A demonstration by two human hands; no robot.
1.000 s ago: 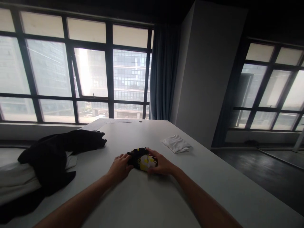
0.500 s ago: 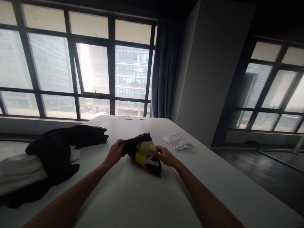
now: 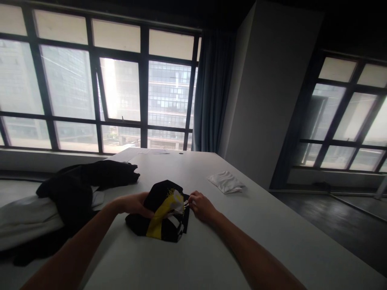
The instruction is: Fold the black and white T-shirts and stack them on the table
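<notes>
I have both hands on a crumpled black garment with a yellow and white print [image 3: 161, 209], which sits on the white bench [image 3: 211, 249] a little left of the middle of my view, its lower folds resting on the surface while its upper part is lifted and bunched between my hands. My left hand [image 3: 134, 203] comes in from the lower left, and its fingers are closed around the left side of the cloth, gripping a dark fold with the thumb on top. My right hand [image 3: 201, 206] reaches in from the lower right, and its fingers are pinched together on the right edge of the same garment, where a bit of white fabric shows just beside the fingertips. The two hands are near each other with the bunched cloth between them. Off to the left, well apart from what I am holding, a large heap of black clothing [image 3: 75, 189] sprawls across the bench, and it lies partly over something pale and white [image 3: 27, 221] at the left edge. Toward the far right of the bench, a small folded white cloth [image 3: 226, 182] lies flat by itself, apart from my right hand. Beyond the bench I see a wall of tall windows [image 3: 121, 92] with dark frames, a blue-grey curtain [image 3: 210, 92] hanging beside them, and a plain wall panel to the right of it.
</notes>
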